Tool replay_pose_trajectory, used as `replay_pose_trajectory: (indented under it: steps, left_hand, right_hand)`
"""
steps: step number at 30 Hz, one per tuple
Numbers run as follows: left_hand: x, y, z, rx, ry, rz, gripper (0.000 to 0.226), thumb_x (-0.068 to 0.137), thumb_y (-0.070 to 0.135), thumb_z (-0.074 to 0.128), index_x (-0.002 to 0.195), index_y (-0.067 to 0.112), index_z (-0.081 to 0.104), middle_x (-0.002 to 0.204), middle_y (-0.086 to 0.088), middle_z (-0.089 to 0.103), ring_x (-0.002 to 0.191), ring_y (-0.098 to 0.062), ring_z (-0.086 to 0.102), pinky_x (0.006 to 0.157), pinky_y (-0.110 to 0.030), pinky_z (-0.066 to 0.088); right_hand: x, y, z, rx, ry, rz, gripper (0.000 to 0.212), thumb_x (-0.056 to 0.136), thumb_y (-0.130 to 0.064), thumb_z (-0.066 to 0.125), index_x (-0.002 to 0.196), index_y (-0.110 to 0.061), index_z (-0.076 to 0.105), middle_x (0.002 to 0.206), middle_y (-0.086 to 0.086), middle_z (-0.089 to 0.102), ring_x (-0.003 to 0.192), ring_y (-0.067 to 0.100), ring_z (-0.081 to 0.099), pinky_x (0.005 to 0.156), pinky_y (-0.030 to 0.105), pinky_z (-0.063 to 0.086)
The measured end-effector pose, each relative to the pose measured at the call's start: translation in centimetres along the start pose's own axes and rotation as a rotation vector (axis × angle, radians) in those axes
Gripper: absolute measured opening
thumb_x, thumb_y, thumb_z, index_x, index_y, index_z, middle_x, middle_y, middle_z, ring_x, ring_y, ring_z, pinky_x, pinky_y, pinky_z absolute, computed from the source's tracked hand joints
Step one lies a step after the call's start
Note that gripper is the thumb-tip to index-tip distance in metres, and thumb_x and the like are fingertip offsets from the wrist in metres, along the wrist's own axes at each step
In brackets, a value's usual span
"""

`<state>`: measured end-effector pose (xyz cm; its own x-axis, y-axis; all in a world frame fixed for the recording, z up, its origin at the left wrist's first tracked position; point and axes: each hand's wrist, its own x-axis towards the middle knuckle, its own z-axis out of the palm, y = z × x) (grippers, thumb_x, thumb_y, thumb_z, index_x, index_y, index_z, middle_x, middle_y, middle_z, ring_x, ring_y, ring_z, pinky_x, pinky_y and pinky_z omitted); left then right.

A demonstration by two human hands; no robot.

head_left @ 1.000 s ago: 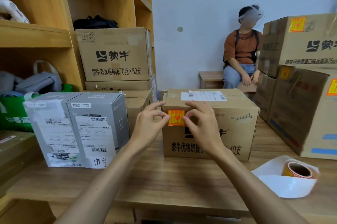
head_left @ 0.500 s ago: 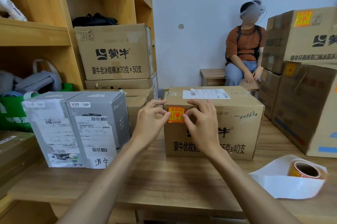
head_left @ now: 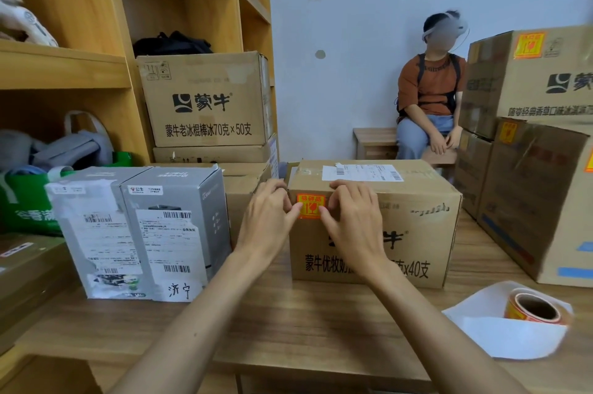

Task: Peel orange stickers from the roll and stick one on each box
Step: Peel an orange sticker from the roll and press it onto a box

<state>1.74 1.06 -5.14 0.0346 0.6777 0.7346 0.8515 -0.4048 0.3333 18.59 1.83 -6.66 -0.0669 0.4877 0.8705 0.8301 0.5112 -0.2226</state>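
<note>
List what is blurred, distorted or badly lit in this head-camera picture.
Head view: wide-angle bending bows the shelf upright at left and tilts the stacked boxes at right; the sticker roll at lower right is smeared; the orange sticker at centre is sharp enough to show its print; light is soft and even, no hard glare.

We see an orange sticker (head_left: pixel 310 206) stuck flat near the upper left corner of the front of a brown cardboard box (head_left: pixel 417 233) on the counter (head_left: pixel 288 329). The sticker roll (head_left: pixel 534 308) lies on loose white backing paper (head_left: pixel 513 339), well to the box's right.
</note>
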Motion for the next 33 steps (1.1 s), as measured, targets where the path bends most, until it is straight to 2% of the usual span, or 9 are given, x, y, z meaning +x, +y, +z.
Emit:
replay_pose_trajectory:
  steps: [2,3,5,7,10,15,23,28,33]
  left_hand:
    - [0.2,-0.6,-0.4,-0.033,0.002,-0.045,0.027,0.09,0.035,0.074,0.086,0.022,0.05,0.096,0.005,0.059,0.086,-0.014,0.058,0.067,-0.022,0.043]
    - [0.3,-1.0,-0.6,-0.084,-0.023,-0.056,0.027,0.089,0.037,0.074,0.098,0.025,0.052,0.096,0.007,0.058,0.086,-0.012,0.057,0.068,-0.024,0.045]
    - [0.7,-1.7,-1.0,-0.215,-0.14,-0.077,0.047,0.09,0.04,0.073,0.132,0.036,0.05,0.105,0.008,0.062,0.098,-0.01,0.059,0.082,-0.029,0.051]
    - [1.1,-1.8,-1.2,-0.292,-0.246,-0.093,0.059,0.092,0.041,0.071,0.146,0.04,0.047,0.113,0.009,0.063,0.107,-0.01,0.059,0.091,-0.031,0.051]
    - [1.2,-1.6,-1.0,-0.331,-0.261,-0.074,0.053,0.09,0.039,0.073,0.14,0.031,0.059,0.114,0.009,0.066,0.105,-0.008,0.061,0.095,-0.037,0.053]
    - [0.5,-0.5,-0.4,-0.367,-0.229,-0.007,0.044,0.086,0.045,0.076,0.126,0.03,0.067,0.104,0.011,0.066,0.097,-0.004,0.061,0.086,-0.04,0.055]
    - [1.3,0.0,0.8,-0.395,-0.148,-0.05,0.025,0.084,0.053,0.075,0.097,0.032,0.066,0.092,0.009,0.065,0.088,-0.006,0.06,0.079,-0.044,0.054]
    - [0.8,-0.4,0.7,-0.411,-0.179,-0.022,0.033,0.082,0.06,0.071,0.104,0.036,0.064,0.097,0.011,0.064,0.094,-0.009,0.061,0.081,-0.047,0.055]
    - [0.3,-0.8,0.9,-0.409,-0.198,0.028,0.032,0.088,0.041,0.075,0.115,0.032,0.061,0.101,0.01,0.058,0.096,-0.008,0.057,0.083,-0.044,0.055]
  right_hand:
    - [0.4,0.0,-0.7,0.015,-0.012,-0.006,0.026,0.083,-0.026,0.074,0.088,-0.014,0.052,0.096,0.003,0.062,0.091,0.021,0.053,0.097,0.04,0.045]
    - [0.7,0.1,-0.9,0.002,-0.022,-0.017,0.028,0.083,-0.03,0.074,0.095,-0.013,0.055,0.1,0.004,0.063,0.094,0.022,0.055,0.099,0.042,0.045]
    - [1.1,0.7,-1.1,-0.049,-0.074,-0.036,0.042,0.084,-0.039,0.073,0.113,-0.01,0.06,0.119,0.007,0.065,0.111,0.024,0.058,0.111,0.044,0.038]
    - [1.5,1.3,-1.3,-0.067,-0.162,-0.03,0.05,0.087,-0.048,0.068,0.121,-0.013,0.062,0.133,0.006,0.061,0.125,0.023,0.053,0.118,0.043,0.026]
    - [1.7,2.4,-2.0,-0.027,-0.216,-0.007,0.047,0.086,-0.055,0.065,0.116,-0.019,0.066,0.122,-0.001,0.065,0.117,0.021,0.053,0.112,0.039,0.03]
    - [1.6,4.4,-4.1,0.15,-0.214,0.028,0.041,0.081,-0.055,0.071,0.108,-0.024,0.066,0.112,-0.01,0.064,0.108,0.011,0.048,0.096,0.027,0.032]
    - [1.6,5.3,-2.8,0.12,-0.171,0.009,0.036,0.085,-0.061,0.061,0.098,-0.027,0.061,0.105,-0.013,0.061,0.101,0.012,0.05,0.091,0.031,0.03]
    - [1.0,5.7,-2.7,0.083,-0.17,-0.041,0.048,0.083,-0.07,0.051,0.101,-0.026,0.06,0.106,-0.011,0.06,0.101,0.013,0.048,0.091,0.03,0.03]
    - [1.0,6.0,-2.5,-0.018,-0.182,-0.102,0.05,0.084,-0.067,0.05,0.107,-0.023,0.059,0.108,-0.008,0.06,0.101,0.017,0.049,0.089,0.032,0.033]
